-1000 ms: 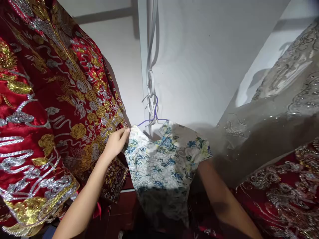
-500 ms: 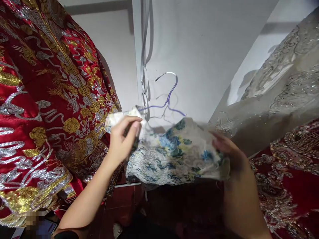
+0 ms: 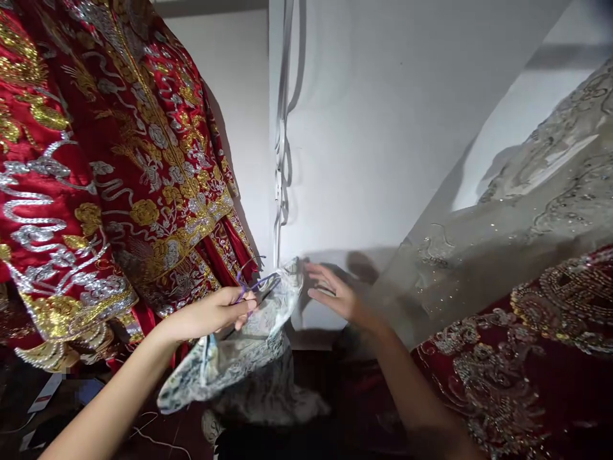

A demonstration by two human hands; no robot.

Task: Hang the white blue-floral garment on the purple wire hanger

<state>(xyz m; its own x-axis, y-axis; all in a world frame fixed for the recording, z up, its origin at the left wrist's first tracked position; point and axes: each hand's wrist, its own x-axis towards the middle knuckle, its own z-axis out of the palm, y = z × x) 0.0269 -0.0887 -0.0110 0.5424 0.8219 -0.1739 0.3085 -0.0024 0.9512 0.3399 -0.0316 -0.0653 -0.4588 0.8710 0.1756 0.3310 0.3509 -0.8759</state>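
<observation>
My left hand is closed on a thin purple wire hanger together with a small white garment with blue and green flowers, which hangs crumpled below the hand. My right hand is just to the right of the garment, fingers stretched out and apart, holding nothing. It is slightly blurred.
A red robe with gold and silver embroidery hangs at the left. A pale sheer beaded gown and another red embroidered garment hang at the right. A white wall corner with hanging white straps is behind. Papers and a cord lie on the dark floor.
The flowered garment came off the straps and dropped lower. My left hand now holds it by the hanger. My right hand let go of the cloth and opened.
</observation>
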